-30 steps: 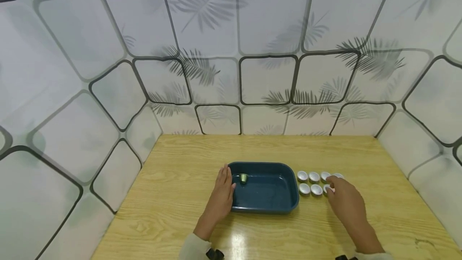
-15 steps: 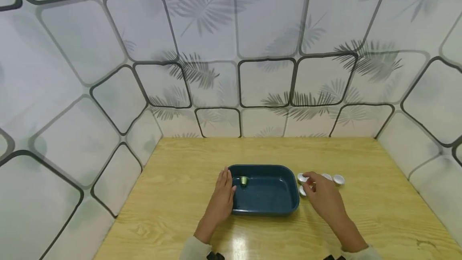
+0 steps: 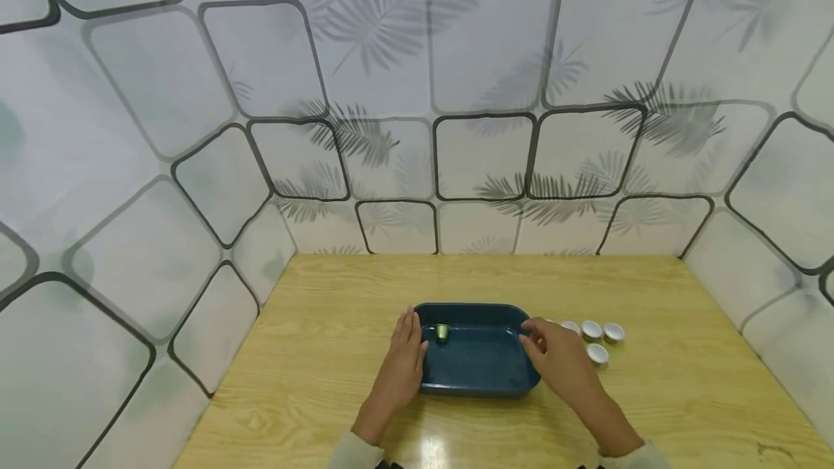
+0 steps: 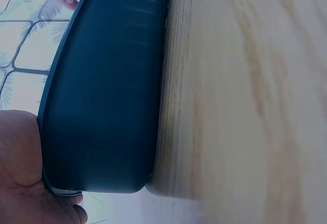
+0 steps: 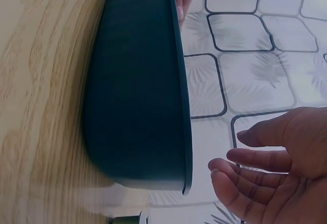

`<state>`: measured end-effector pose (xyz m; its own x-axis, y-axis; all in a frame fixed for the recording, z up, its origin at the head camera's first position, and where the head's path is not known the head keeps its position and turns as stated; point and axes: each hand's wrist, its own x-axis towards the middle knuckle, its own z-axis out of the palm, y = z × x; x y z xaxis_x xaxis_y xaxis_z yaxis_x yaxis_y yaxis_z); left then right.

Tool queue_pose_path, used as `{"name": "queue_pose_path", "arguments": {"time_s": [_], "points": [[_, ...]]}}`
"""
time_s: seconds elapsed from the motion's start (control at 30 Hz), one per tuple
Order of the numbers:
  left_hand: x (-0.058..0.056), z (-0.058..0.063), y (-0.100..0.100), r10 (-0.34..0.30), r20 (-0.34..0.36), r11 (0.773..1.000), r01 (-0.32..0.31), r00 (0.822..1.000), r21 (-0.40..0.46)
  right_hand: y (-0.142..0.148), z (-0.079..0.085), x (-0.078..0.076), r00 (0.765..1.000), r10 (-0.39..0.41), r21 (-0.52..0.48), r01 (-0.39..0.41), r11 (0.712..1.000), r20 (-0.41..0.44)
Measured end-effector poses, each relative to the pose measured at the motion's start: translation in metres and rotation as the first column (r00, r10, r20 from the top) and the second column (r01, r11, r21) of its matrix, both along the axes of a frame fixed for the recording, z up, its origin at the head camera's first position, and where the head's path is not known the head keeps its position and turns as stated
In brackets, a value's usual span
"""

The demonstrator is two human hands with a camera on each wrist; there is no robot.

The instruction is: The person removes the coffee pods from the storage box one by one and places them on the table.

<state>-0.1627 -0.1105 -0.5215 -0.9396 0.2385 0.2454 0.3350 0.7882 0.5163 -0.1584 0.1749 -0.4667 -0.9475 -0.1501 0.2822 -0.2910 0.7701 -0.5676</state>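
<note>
In the head view a dark blue rectangular tray (image 3: 482, 382) sits on the wooden table. My left hand (image 3: 400, 360) rests with straight fingers along its left end. My right hand (image 3: 563, 357) is over the tray's right edge, fingers loosely bent. The right wrist view shows nothing between its thumb and fingers, apart from the rim. One small green coffee capsule (image 3: 441, 333) lies inside the tray near the left end. To the right, several capsules (image 3: 591, 331) stand in two rows with pale lids up, some hidden by my right hand.
The light wooden table (image 3: 313, 324) is bordered at the back and sides by patterned wall panels (image 3: 482, 158). A green capsule with a silver rim (image 5: 127, 219) shows at the bottom of the right wrist view, outside the tray.
My right hand has moved left from above the rows of capsules to the tray's right edge. My left hand stays at the tray's left end. The capsule inside has not moved.
</note>
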Motion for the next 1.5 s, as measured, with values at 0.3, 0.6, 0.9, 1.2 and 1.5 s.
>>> {"name": "queue_pose_path", "arguments": {"time_s": [0.3, 0.6, 0.9, 1.2, 1.5], "points": [[-0.001, 0.002, 0.001, -0.005, -0.024, 1.0, 0.005, 1.0, -0.003, -0.017, -0.007, -0.005, 1.0, 0.029, 0.026, -0.029, 0.999, 0.01], [-0.002, 0.001, 0.001, -0.004, -0.007, 1.0, 0.004, 1.0, -0.004, -0.04, -0.011, -0.006, 0.997, 0.042, 0.082, -0.047, 0.996, 0.071], [-0.001, 0.0, 0.0, 0.006, -0.001, 1.0, -0.006, 1.0, 0.007, -0.061, -0.018, -0.005, 0.99, 0.071, 0.092, -0.082, 0.992, 0.118], [0.0, 0.0, 0.0, 0.004, -0.012, 1.0, -0.004, 1.0, 0.003, -0.075, -0.027, -0.011, 0.994, 0.076, 0.109, -0.084, 0.991, 0.076], [0.0, 0.0, 0.0, 0.003, -0.019, 1.0, -0.003, 1.0, 0.008, -0.087, -0.03, -0.02, 0.998, 0.06, 0.108, -0.062, 0.992, 0.028]]}}
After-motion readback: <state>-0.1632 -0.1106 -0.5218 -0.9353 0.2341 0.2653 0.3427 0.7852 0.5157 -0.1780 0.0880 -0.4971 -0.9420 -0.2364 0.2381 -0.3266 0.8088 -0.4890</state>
